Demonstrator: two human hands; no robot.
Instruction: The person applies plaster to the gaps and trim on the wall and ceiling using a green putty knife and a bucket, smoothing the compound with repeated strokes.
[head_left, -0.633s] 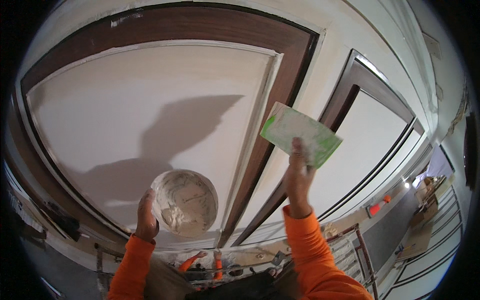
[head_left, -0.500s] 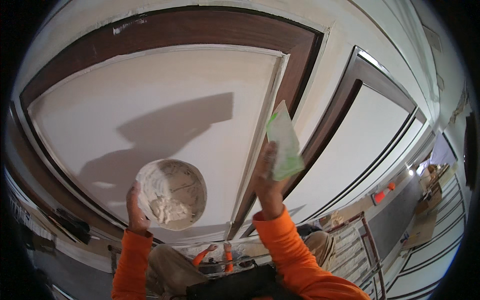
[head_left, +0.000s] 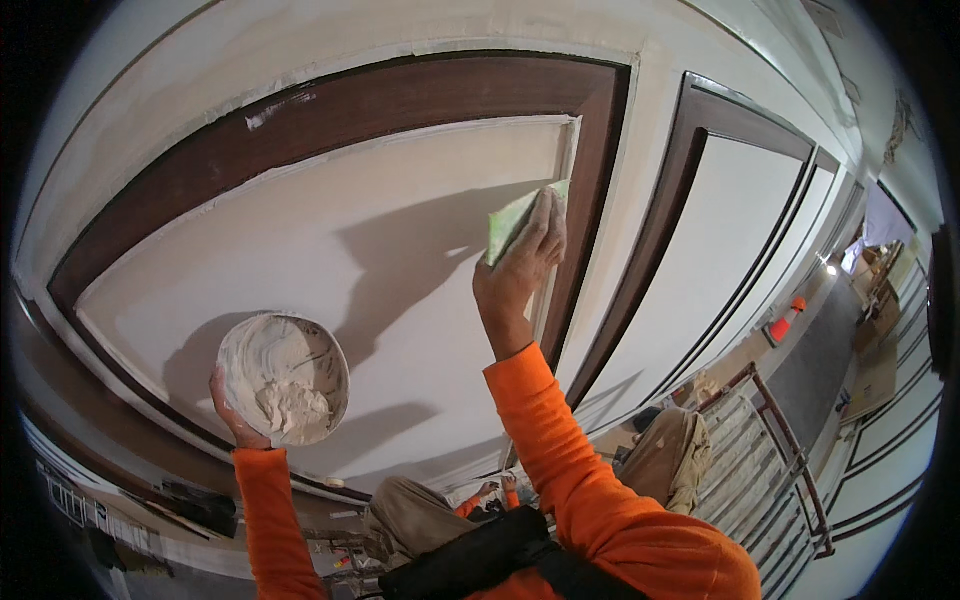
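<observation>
My left hand (head_left: 232, 412) grips a round bowl (head_left: 333, 378) from its left side, fingers hidden behind it. Thick off-white putty (head_left: 292, 408) lies in a heap in the bowl and is smeared up its walls. With my right hand (head_left: 522, 272) I hold a thin, pale green spreader (head_left: 510, 224), fingers pressed along its face. The spreader is at the upper right corner of a large white panel (head_left: 250, 250), beside the inner edge of its dark brown wooden frame (head_left: 400, 95). Whether its edge touches the panel cannot be made out.
To the right stands a second white panel (head_left: 720, 210) in a dark frame. A metal platform with a rail (head_left: 765, 440) is below right. An orange cone (head_left: 788, 320) and cardboard boxes (head_left: 875, 380) stand farther off. Below, another person's orange-sleeved hands (head_left: 500, 492) show.
My right hand has swung the spreader up and left to the panel's upper right corner. The bowl in my left hand sits farther left in view, and the whole view has shifted.
</observation>
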